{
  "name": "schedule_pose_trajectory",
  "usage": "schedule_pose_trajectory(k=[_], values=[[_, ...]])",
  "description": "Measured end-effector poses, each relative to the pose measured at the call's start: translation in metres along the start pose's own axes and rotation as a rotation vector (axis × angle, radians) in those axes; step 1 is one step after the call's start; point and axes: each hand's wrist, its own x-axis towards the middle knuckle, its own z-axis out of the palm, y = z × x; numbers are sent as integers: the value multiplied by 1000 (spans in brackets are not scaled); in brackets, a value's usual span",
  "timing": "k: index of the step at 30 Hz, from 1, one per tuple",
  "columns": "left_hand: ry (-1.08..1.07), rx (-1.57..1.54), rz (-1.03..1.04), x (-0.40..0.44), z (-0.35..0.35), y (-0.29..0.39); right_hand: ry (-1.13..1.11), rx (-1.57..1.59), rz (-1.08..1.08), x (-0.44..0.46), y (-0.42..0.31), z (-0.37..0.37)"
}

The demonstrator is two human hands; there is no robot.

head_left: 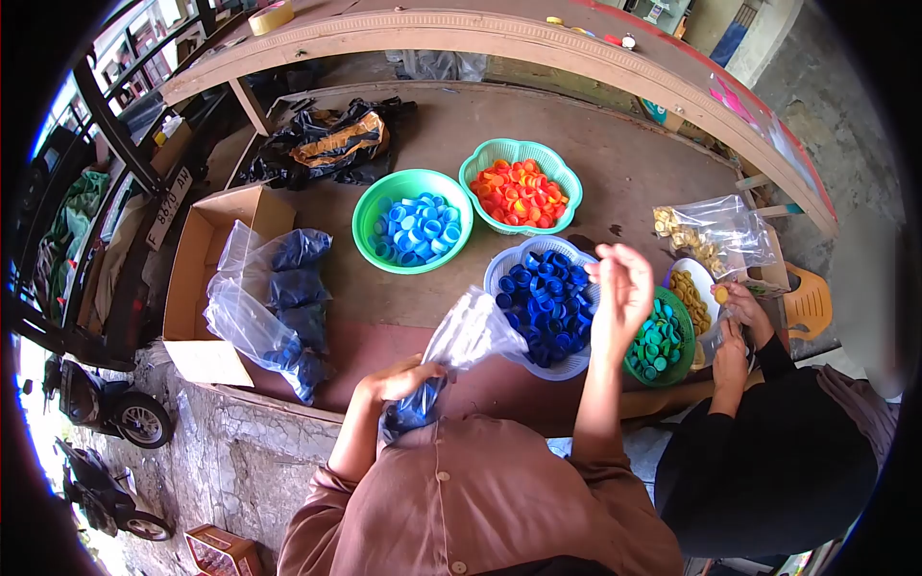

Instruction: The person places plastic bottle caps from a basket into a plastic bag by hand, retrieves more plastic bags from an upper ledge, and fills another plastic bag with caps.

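Bagging blue caps, partway by the look of it. Left hand (399, 377) is closed round a clear bag (471, 331), held against the person's front at the table edge; its lower part has blue stuff in it, likely caps, its upper part is loose and unsealed, so this one seems unfinished. Right hand (624, 288) is raised by the right rim of the white basket (493, 280), fingers loosely spread and half curled, no cap visible in it. Done, apparently: several filled bags (300, 288) at the carton (187, 274), left. Left over: plenty of dark blue caps (547, 302) in the basket; light blue caps (418, 230), orange caps (519, 192) and green caps (658, 341) sit loose in their own containers. Cannot tell whether those get bagged too.
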Motion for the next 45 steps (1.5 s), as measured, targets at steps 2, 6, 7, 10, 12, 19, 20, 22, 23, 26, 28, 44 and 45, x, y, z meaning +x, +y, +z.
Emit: schedule_pose_trajectory(k=[2,6,7,10,12,19,20,22,23,26,28,44,45], values=[[88,-72,-32,-6,0,6,-441,-147,-75,-12,-11,6],[62,49,-1,-9,-9,7,-962,-382,27,-37,5,9],[76,42,-4,-9,-9,6,-913,-381,15,-37,4,8],[21,166,126,-13,-4,10,-1039,-344,52,-30,-1,3],[27,169,71,-13,-4,8,-1049,-258,55,-25,-6,0],[68,153,116,-10,5,2,-906,-235,51,-19,-19,-9],[65,111,187,-10,7,3,-817,-253,34,-20,-20,-9],[89,109,260,-8,10,6,-685,-186,43,-23,-13,-13],[105,110,331,-7,12,6,-622,-142,51,-24,-9,-15],[232,63,291,-3,10,3,-563,-226,-5,-31,3,-20],[329,4,271,8,0,-19,-501,-354,-23,-38,7,-25],[1258,-252,480,-9,-222,-159,-440,-550,121,-71,13,-62],[1196,-447,490,-16,-221,-157,-434,-546,133,-72,13,-63]])
